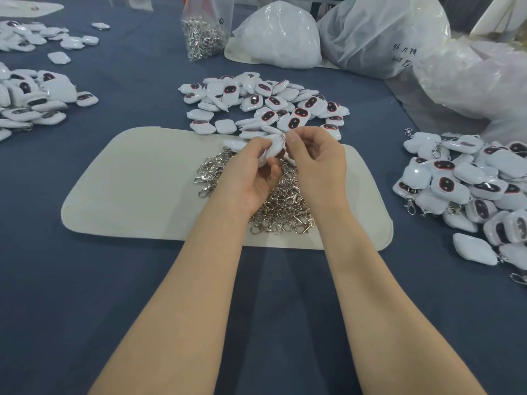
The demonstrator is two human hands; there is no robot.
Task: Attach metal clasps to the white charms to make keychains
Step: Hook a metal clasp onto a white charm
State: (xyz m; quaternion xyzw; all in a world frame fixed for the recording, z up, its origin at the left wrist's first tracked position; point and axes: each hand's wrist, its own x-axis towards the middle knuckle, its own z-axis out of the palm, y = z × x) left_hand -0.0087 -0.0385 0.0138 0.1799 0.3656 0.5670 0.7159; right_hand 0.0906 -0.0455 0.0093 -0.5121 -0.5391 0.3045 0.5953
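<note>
Blue-clothed bench [142, 89], cream mat [137, 178].
Left hand [248, 178] grips charm [275, 146]; right hand [316, 161] pinches clasp [283, 135]; bags [379, 32] along far edge.

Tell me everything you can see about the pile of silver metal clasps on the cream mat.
The pile of silver metal clasps is a loose, tangled heap of shiny hooks with small rings, lying on the cream rounded fabric mat, right of its middle. The left hand, gripping a white plastic charm, and the right hand, pinching a small metal piece at the charm's top, hang over it and hide part; whether they touch it cannot be told.
</note>
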